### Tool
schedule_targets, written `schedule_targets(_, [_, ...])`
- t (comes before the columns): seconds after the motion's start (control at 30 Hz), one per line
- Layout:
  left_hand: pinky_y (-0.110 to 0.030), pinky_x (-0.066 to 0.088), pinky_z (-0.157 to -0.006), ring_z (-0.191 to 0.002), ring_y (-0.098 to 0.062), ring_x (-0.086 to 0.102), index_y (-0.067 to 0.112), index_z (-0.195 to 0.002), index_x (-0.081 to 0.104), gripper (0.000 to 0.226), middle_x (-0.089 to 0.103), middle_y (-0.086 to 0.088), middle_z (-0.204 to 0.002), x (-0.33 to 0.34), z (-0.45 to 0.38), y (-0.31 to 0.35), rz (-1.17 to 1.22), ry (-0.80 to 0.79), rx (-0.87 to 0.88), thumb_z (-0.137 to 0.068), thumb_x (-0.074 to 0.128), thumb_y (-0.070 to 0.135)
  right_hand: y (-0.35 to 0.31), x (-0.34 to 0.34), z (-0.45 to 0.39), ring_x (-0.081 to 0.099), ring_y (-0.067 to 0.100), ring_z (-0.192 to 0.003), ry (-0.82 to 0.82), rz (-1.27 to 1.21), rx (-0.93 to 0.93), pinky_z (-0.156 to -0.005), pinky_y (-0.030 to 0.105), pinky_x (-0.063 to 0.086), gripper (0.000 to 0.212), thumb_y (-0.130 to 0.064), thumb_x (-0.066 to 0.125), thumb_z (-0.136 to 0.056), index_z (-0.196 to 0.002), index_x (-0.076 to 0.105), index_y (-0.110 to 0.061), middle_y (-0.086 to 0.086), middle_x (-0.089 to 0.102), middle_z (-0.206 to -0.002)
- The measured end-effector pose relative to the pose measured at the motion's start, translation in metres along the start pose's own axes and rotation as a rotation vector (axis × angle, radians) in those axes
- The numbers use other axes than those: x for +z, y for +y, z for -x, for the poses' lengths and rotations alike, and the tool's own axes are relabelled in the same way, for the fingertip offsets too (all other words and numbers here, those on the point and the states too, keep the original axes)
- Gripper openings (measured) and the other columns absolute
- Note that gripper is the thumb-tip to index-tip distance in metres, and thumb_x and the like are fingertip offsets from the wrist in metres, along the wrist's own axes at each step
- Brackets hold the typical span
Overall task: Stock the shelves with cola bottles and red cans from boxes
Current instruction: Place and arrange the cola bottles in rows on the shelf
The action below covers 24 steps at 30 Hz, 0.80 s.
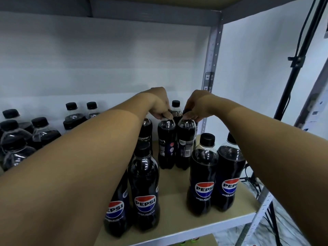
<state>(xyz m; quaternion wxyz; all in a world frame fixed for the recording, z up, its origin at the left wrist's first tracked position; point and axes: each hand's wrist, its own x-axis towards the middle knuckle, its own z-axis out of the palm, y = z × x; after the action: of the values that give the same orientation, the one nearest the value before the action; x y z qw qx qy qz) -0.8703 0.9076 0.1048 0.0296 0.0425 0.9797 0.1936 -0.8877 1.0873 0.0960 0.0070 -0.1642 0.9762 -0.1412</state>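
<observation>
Two dark cola bottles stand side by side at the middle of the shelf board (pixel 177 181). My left hand (pixel 160 103) grips the cap of the left bottle (pixel 166 144) from above. My right hand (pixel 197 105) grips the cap of the right bottle (pixel 186 144) the same way. Both caps are hidden under my fingers. Behind them another bottle (pixel 176 108) shows its black cap. Nearer to me, a pair of Pepsi bottles (pixel 144 190) stands front left and another pair (pixel 203 176) front right.
A cluster of several more bottles (pixel 21 137) fills the left of the shelf against the white back wall. A grey metal upright (pixel 212 55) bounds the shelf on the right. A black stand (pixel 296 61) and cables lie beyond it. Another shelf hangs overhead.
</observation>
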Motion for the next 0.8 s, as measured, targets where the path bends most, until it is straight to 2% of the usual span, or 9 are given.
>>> schedule_targets(0.13, [-0.032, 0.061, -0.092, -0.09, -0.017, 0.078, 0.017, -0.103, 0.079, 0.033, 0.079, 0.0, -0.099, -0.002, 0.004, -0.002, 0.052, -0.027, 0.02, -0.078, 0.09, 0.036, 0.005, -0.005, 0.003, 0.076, 0.02, -0.083, -0.048, -0.137, -0.011, -0.08, 0.031, 0.063, 0.029, -0.019, 0.081, -0.086, -0.111, 0.074, -0.007, 0.009, 0.077, -0.097])
schedule_targets(0.2, [-0.035, 0.061, -0.088, -0.079, -0.015, 0.078, 0.014, -0.1, 0.076, 0.047, 0.078, 0.002, -0.094, -0.001, 0.003, 0.001, 0.025, 0.026, -0.027, -0.072, 0.091, 0.049, 0.005, -0.002, 0.0, 0.076, 0.02, -0.08, -0.03, -0.128, 0.036, -0.083, 0.034, 0.063, 0.036, -0.035, 0.083, -0.083, -0.104, 0.073, -0.007, 0.01, 0.077, -0.093])
schedule_targets(0.3, [-0.03, 0.061, -0.076, -0.066, -0.016, 0.076, 0.007, -0.092, 0.071, 0.045, 0.078, -0.002, -0.078, 0.001, -0.001, 0.008, 0.002, 0.079, -0.05, -0.075, 0.09, 0.045, 0.0, 0.003, -0.002, 0.075, 0.019, -0.082, 0.032, 0.069, 0.067, -0.089, 0.036, 0.059, 0.049, -0.055, 0.077, -0.082, -0.098, 0.076, -0.008, 0.007, 0.078, -0.078])
schedule_targets(0.37, [-0.03, 0.06, -0.076, -0.071, -0.018, 0.078, 0.006, -0.096, 0.073, 0.04, 0.079, -0.005, -0.077, 0.0, -0.001, 0.01, -0.012, 0.05, -0.037, -0.079, 0.088, 0.038, -0.001, 0.003, -0.002, 0.076, 0.018, -0.081, 0.03, 0.068, 0.053, -0.089, 0.035, 0.059, 0.043, -0.048, 0.077, -0.085, -0.098, 0.077, -0.007, 0.007, 0.078, -0.078])
schedule_targets(0.47, [-0.036, 0.058, -0.099, -0.095, -0.022, 0.078, 0.009, -0.106, 0.079, 0.032, 0.081, -0.006, -0.095, -0.002, -0.001, 0.003, 0.024, -0.031, 0.01, -0.081, 0.088, 0.027, 0.003, -0.004, 0.003, 0.077, 0.017, -0.076, -0.011, -0.005, -0.024, -0.084, 0.034, 0.062, 0.025, -0.029, 0.079, -0.087, -0.104, 0.077, -0.01, 0.004, 0.078, -0.086])
schedule_targets(0.57, [-0.031, 0.059, -0.097, -0.094, -0.018, 0.078, 0.011, -0.108, 0.079, 0.031, 0.08, -0.004, -0.098, -0.003, 0.005, -0.002, 0.164, -0.072, 0.034, -0.079, 0.089, 0.016, 0.01, -0.006, 0.007, 0.077, 0.019, -0.082, -0.024, -0.106, -0.062, -0.087, 0.036, 0.062, 0.031, -0.02, 0.081, -0.086, -0.114, 0.074, -0.008, 0.007, 0.078, -0.096])
schedule_targets(0.63, [-0.033, 0.061, -0.093, -0.09, -0.016, 0.078, 0.01, -0.108, 0.078, 0.04, 0.078, -0.002, -0.101, -0.002, 0.005, -0.002, 0.178, -0.055, 0.019, -0.075, 0.092, 0.028, 0.013, -0.004, 0.006, 0.076, 0.021, -0.086, 0.01, -0.123, -0.026, -0.091, 0.038, 0.06, 0.04, -0.031, 0.083, -0.083, -0.114, 0.073, -0.007, 0.01, 0.078, -0.096])
schedule_targets(0.7, [-0.037, 0.062, -0.09, -0.084, -0.018, 0.079, 0.006, -0.105, 0.075, 0.05, 0.077, -0.002, -0.101, 0.0, 0.006, 0.001, 0.166, -0.018, -0.024, -0.071, 0.094, 0.038, 0.012, -0.001, 0.004, 0.075, 0.021, -0.087, 0.054, -0.051, 0.032, -0.094, 0.038, 0.057, 0.05, -0.051, 0.083, -0.077, -0.1, 0.077, -0.007, 0.009, 0.078, -0.086])
schedule_targets(0.8, [-0.039, 0.063, -0.087, -0.08, -0.022, 0.079, 0.001, -0.103, 0.073, 0.048, 0.078, -0.008, -0.094, 0.003, 0.006, 0.004, 0.207, 0.007, -0.038, -0.073, 0.094, 0.032, 0.011, 0.0, 0.002, 0.077, 0.019, -0.079, 0.054, -0.096, 0.06, -0.092, 0.037, 0.059, 0.043, -0.05, 0.085, -0.075, -0.089, 0.079, -0.009, 0.007, 0.078, -0.075])
